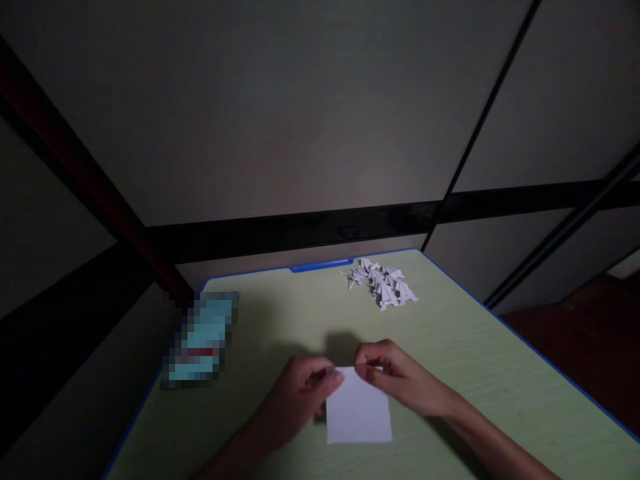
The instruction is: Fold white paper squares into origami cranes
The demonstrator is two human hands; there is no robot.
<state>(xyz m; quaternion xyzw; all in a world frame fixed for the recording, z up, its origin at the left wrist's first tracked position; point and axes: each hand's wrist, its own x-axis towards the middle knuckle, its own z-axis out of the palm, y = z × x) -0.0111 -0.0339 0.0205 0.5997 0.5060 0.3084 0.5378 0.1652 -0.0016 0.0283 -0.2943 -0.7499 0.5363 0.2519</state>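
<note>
A small square sheet of white paper (359, 410) is held over the table in front of me. My left hand (307, 387) pinches its top left corner between thumb and fingers. At the top right part of the same edge, my right hand (387, 370) grips the paper, thumb in front. The sheet looks flat, with no fold that I can make out. Toward the far edge lies a pile of several folded white paper figures (387, 283), apart from both hands.
The light green table (280, 313) has a blue rim and a blue handle strip (323, 265) at its far edge. A blurred teal flat object (205, 337) lies at the left edge. Behind stands a pale panelled surface (300, 133) with a dark band.
</note>
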